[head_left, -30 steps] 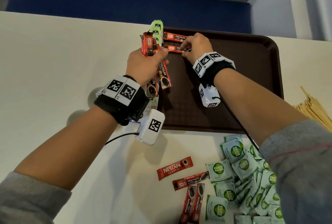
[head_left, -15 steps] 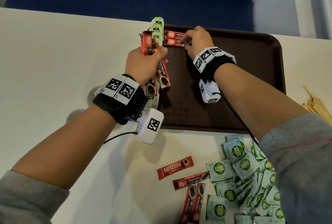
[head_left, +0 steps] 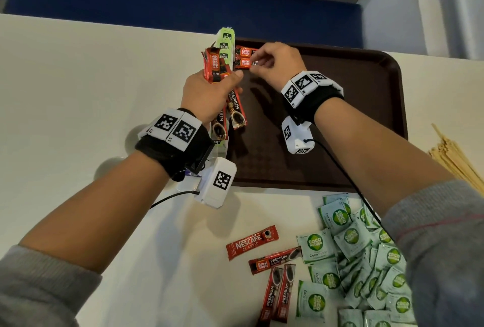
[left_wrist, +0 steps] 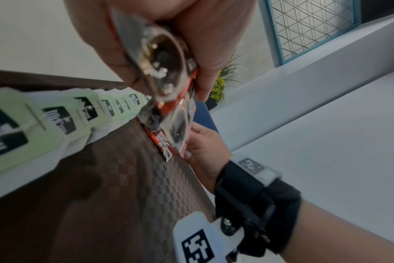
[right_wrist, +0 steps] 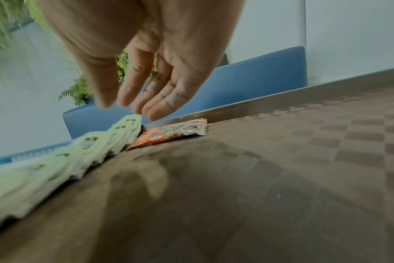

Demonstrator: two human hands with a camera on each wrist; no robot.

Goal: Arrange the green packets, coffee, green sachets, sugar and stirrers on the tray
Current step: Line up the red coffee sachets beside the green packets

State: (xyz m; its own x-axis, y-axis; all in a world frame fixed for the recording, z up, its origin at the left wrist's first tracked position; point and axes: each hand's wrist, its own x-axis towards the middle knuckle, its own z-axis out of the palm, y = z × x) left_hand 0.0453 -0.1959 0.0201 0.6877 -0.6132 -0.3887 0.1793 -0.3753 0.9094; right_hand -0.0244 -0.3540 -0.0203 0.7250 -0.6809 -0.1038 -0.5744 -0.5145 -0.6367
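- The left hand (head_left: pixel 209 93) has its fingers curled tight round a bunch of coffee sticks (head_left: pixel 237 110), long axes running along the hand, cup-printed ends hanging toward the wrist.
- Just beyond its thumb, the right hand (head_left: pixel 275 64) hovers with fingers loosely bent and nothing between them, judging by the right wrist view; its fingertips (right_wrist: pixel 151 113) sit just above the tray (head_left: pixel 366 117).
- Directly under those fingertips lie two placed coffee sticks (head_left: pixel 245 57), side by side, long axes crosswise to the held bunch.
- At their far end they abut the row of green packets (head_left: pixel 225 43) along the tray's left edge.
- The next stick likely comes from the left hand's bunch; the right hand is nearer the open slot, just on the near side of the laid pair.
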